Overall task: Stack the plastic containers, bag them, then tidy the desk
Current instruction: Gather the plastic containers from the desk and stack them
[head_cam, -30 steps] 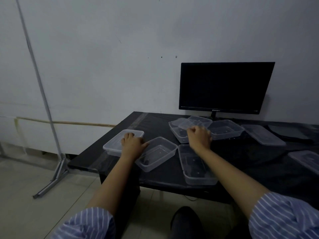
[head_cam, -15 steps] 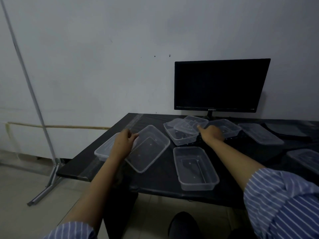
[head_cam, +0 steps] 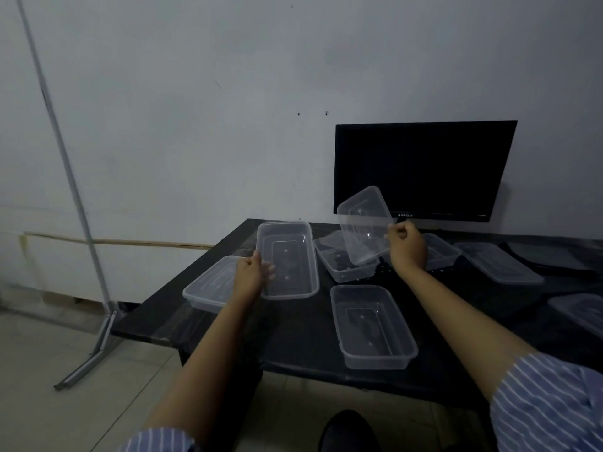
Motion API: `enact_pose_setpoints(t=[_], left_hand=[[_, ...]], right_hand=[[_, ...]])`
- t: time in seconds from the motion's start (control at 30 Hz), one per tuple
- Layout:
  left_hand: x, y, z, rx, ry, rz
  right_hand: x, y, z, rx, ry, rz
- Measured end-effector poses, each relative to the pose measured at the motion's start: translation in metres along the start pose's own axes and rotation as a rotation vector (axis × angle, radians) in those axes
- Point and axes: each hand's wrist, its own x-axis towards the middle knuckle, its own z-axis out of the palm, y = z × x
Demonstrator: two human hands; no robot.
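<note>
The left hand (head_cam: 253,275) pinches the near left edge of a clear rectangular plastic container (head_cam: 288,261), thumb on the rim and fingers closed below it, and holds it tilted above the black desk (head_cam: 293,337). The right hand (head_cam: 408,247) grips a second clear container (head_cam: 363,225) at its right edge, fingers curled tight on it, and this one is raised and steeply tilted in front of the lower left corner of the dark flat monitor (head_cam: 424,169).

Under the raised container, another clear tub (head_cam: 346,264) lies on the desk, perhaps with a lid leaning on it; the dim light does not let me tell. An open container (head_cam: 372,326) sits near the front edge, between the two forearms. A shallow clear tray (head_cam: 208,285) rests at the left corner, partly hidden by the left hand. To the right lie a further tub (head_cam: 440,252) behind the right hand and a flat clear lid (head_cam: 497,262). A grey metal pole (head_cam: 65,164) leans on the white wall (head_cam: 195,109).
</note>
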Motion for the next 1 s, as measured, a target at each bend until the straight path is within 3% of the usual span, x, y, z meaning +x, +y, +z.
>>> enact_pose_setpoints(t=[0.1,0.23,0.37,0.63,1.0], left_hand=[[-0.008,0.002,0.009,-0.023,-0.047,-0.017],[-0.024,0.012,0.029,-0.254,-0.082,-0.133],[-0.035,0.016,0.042,-0.346,-0.132,-0.163],[-0.042,0.017,0.055,-0.501,-0.158,-0.087],[-0.043,0.012,0.067,-0.433,-0.163,-0.007]], right_hand=[[-0.009,-0.011,-0.003,0.257,-0.033,0.065],[-0.034,-0.014,0.000,0.428,-0.132,0.169],[-0.057,-0.011,0.009,0.452,-0.199,0.225],[-0.067,-0.016,0.021,0.474,-0.173,0.334],[-0.084,-0.030,0.026,0.415,-0.174,0.325]])
